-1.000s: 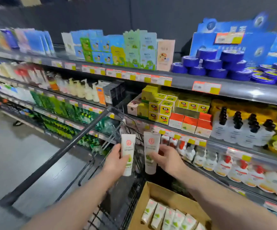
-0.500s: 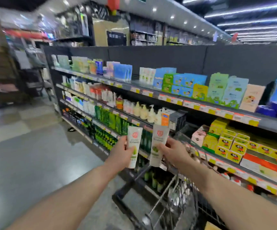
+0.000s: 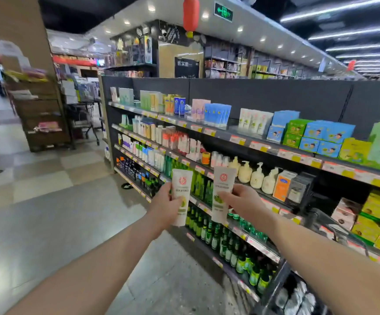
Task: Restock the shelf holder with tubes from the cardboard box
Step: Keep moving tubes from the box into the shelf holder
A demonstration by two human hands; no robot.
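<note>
While upright, each tube (image 3: 181,196) fills 1 hand (image 3: 166,206).

Supermarket aisle, personal-care section: long dark shelving unit (image 3: 264,142) with price tags (image 3: 237,140) along every shelf edge, packed rows of pump bottles (image 3: 257,178), boxed goods (image 3: 307,137) and green bottles (image 3: 225,242) (red lantern (image 3: 191,13) and lit exit sign (image 3: 223,12) overhead), shopping cart (image 3: 84,119) parked beyond on tiled floor (image 3: 36,212).
</note>
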